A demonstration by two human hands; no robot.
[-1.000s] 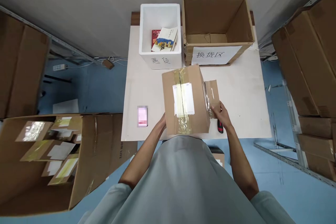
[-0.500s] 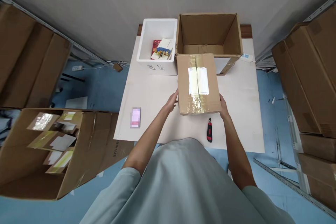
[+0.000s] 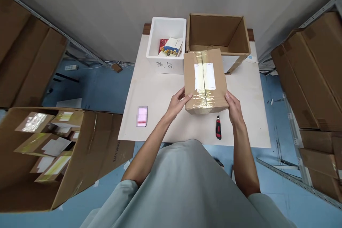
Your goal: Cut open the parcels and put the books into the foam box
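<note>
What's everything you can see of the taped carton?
The carton is brown, cardboard-looking, labelled face toward the camera. Glossy yellowish tape runs along its dark middle seam, white paper labels either side. The left hand holds its near left corner; the right hand, its near right. It is in front of the open box; whether it touches the table is unclear.

A white foam box [image 3: 177,67] containing books [image 3: 171,47] stands at the rear of the table [image 3: 153,89]. At left, a large open carton [image 3: 87,139] contains taped parcels [image 3: 32,142]. Metal shelving [image 3: 299,183] at right bears brown cartons [image 3: 307,82].
</note>
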